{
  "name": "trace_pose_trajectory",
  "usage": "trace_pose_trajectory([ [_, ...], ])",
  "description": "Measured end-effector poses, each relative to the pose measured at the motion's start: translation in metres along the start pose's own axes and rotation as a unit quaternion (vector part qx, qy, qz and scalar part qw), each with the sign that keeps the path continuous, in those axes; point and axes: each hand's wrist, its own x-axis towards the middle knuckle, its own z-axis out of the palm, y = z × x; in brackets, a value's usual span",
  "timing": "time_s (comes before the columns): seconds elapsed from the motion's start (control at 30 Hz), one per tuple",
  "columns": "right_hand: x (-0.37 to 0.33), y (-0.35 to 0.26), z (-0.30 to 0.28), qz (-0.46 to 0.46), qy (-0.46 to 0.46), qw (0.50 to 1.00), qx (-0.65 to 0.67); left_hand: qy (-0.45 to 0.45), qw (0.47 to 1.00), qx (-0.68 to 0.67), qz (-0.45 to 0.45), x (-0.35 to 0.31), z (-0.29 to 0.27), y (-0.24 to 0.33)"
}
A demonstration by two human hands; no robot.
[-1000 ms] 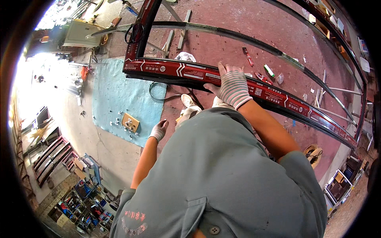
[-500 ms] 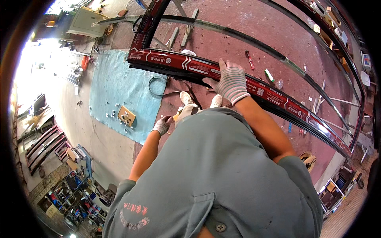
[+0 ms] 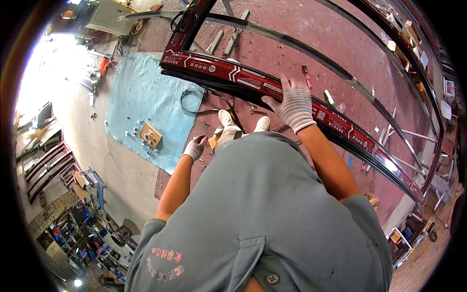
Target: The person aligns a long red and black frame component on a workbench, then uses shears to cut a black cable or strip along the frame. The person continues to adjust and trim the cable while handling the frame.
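A large dark frame (image 3: 248, 80) with red printed film, like a window or door frame, lies slanting in front of me. My right hand (image 3: 296, 104), in a striped knit glove with bare fingertips, grips its near rail. The thumb is at the near edge and the fingers reach across the top. My left hand (image 3: 195, 147), gloved alike, hangs beside my body at the left with its fingers curled together. Whatever it may hold is hidden. Close to it, by my leg, shows a yellowish block-like thing (image 3: 213, 142), partly covered by my clothes.
A blue mat (image 3: 131, 92) lies on the floor at the left, bearing a tan board (image 3: 151, 135) and several small metal parts. A dark strap (image 3: 183, 103) loops near my shoes (image 3: 262, 124). Beyond the rail lie a red-handled tool (image 3: 306, 76) and a green-white tube (image 3: 329, 97).
The near rail and my right hand on it have shifted slightly to the right in view. My left hand has moved a little left, away from the yellowish thing, fingers still curled.
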Motion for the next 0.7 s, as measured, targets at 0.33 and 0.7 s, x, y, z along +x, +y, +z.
trace_pose_trajectory([
  [0.33,-0.006,0.014,0.000,-0.010,0.002,1.000,-0.009,-0.018,0.997,-0.001,-0.081,-0.033,0.014,0.004],
  [0.7,-0.031,0.053,0.003,-0.017,0.035,0.999,-0.009,-0.012,0.994,-0.031,-0.104,-0.016,0.000,-0.004],
])
